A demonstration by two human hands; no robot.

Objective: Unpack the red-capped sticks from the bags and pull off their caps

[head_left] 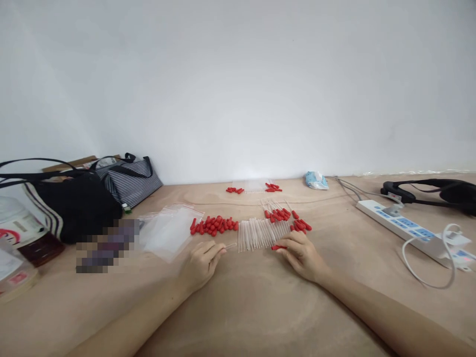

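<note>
Between finger and thumb, my left hand (204, 262) pinches a thin clear dropper tube (231, 245) that points right. My right hand (303, 255) is closed on a red rubber bulb (278, 247), whose end sticks out to the left. Between the hands lies a row of clear tubes (256, 234), side by side. A pile of loose red bulbs (215, 224) sits left of the row. Behind its right end are several tubes with red bulbs at their near ends (277, 214), and a few more red bulbs (302, 224) lie just above my right hand.
Clear zip bags (167, 233) lie left of the bulbs. Further back is a bag with tubes and red bulbs (255, 186). A white power strip (409, 228) with cables and black goggles (431, 192) are right. Dark bags (82, 203) and a large bottle (26, 228) stand left.
</note>
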